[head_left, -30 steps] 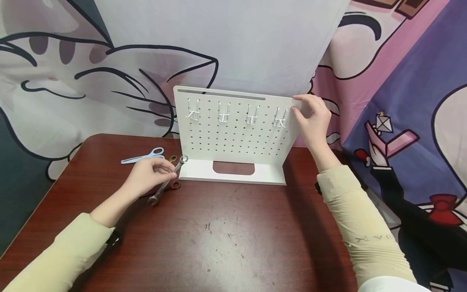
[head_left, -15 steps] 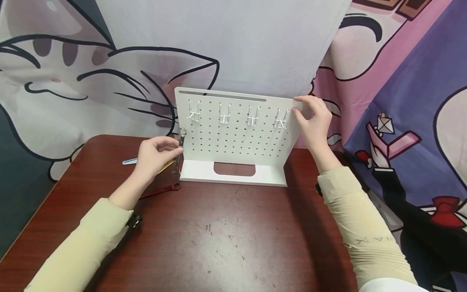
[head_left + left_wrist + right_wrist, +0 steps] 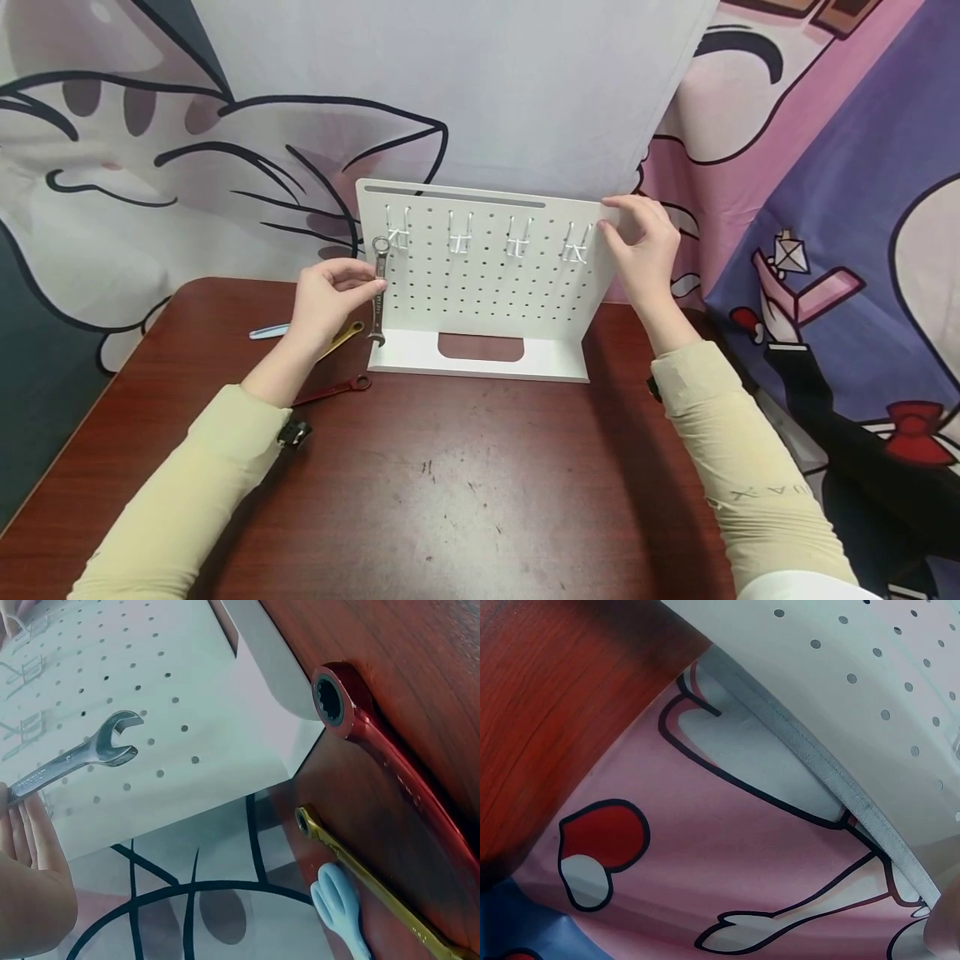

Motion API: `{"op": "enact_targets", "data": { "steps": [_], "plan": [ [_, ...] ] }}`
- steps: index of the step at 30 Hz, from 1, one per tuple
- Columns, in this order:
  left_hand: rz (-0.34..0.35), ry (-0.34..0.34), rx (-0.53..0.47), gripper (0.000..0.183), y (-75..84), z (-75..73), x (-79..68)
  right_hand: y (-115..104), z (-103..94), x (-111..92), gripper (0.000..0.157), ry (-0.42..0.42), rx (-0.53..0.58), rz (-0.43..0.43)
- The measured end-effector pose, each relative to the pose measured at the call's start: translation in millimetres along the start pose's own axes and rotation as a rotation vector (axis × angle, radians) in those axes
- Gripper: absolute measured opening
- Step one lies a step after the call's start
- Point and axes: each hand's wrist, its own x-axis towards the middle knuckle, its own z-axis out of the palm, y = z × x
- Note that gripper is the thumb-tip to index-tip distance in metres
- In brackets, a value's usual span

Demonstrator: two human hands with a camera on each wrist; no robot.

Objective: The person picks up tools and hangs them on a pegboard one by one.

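Observation:
My left hand [image 3: 327, 298] pinches a silver combination wrench [image 3: 379, 292] between thumb and fingers. The wrench stands upright before the left side of a white pegboard [image 3: 480, 287], ring end up, overlapping the leftmost wire hook [image 3: 398, 237] in the head view. Its open end [image 3: 116, 742] points away from the hand in the left wrist view. At the board's upper right corner, my right hand [image 3: 647, 246] grips the edge, thumb on the front face. In the right wrist view only a bit of a finger [image 3: 943, 930] shows at that edge.
On the brown table [image 3: 465, 483], left of the board, lie a red wrench [image 3: 333, 390], a yellow wrench [image 3: 345, 337] and light blue scissors [image 3: 268, 332], partly hidden by the left hand. More wire hooks [image 3: 517, 242] line the board's top. A printed curtain [image 3: 525, 92] hangs behind.
My left hand has lifted the silver wrench up and to the right, from over the table to the board's left side, turning it from slanted to upright. My right hand stays on the corner.

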Motion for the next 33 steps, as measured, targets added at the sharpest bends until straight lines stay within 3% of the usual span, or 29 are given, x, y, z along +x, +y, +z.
{"op": "enact_targets", "data": {
  "steps": [11,22,33],
  "plan": [
    [-0.044,0.019,-0.124,0.026,-13.3,13.1,14.5,-1.3,-0.5,-0.4,0.023,-0.008,-0.015,0.003],
    [-0.083,0.017,-0.248,0.025,-16.3,24.3,21.0,-1.4,0.1,-0.9,0.024,-0.005,-0.011,-0.003],
    [-0.114,0.045,-0.241,0.025,-21.3,32.9,28.9,-1.5,1.4,-2.8,0.023,0.009,0.003,-0.006]
  ]
}}
